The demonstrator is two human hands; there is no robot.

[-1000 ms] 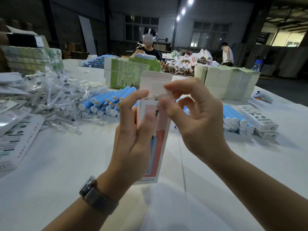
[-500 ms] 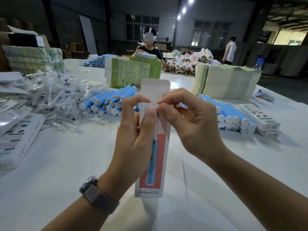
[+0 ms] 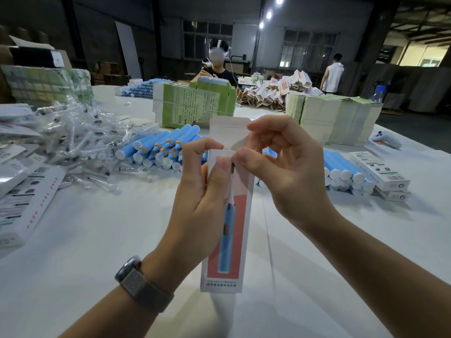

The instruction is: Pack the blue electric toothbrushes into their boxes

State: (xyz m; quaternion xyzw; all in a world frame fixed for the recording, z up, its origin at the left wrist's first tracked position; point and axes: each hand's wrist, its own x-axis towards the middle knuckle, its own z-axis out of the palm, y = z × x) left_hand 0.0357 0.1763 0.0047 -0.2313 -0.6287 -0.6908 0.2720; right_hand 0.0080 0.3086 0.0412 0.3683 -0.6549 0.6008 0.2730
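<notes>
A tall white toothbrush box with a red panel and a printed blue brush stands upright in front of me over the table. My left hand grips its upper part, thumb on the front. Its top flap stands open, pointing up. My right hand pinches the box's top edge at the flap fold with thumb and forefinger. Blue toothbrush handles lie piled behind on the left, more blue handles on the right. What is inside the box is hidden.
Bagged brush heads are heaped at left, beside flat white boxes. Packed boxes lie at right. Green cartons and stacked sheets stand behind. One person sits across the table; another stands behind.
The box has come lower and more upright in my hands, showing its full front. My right hand's fingers have shifted along the top edge at the flap fold.
</notes>
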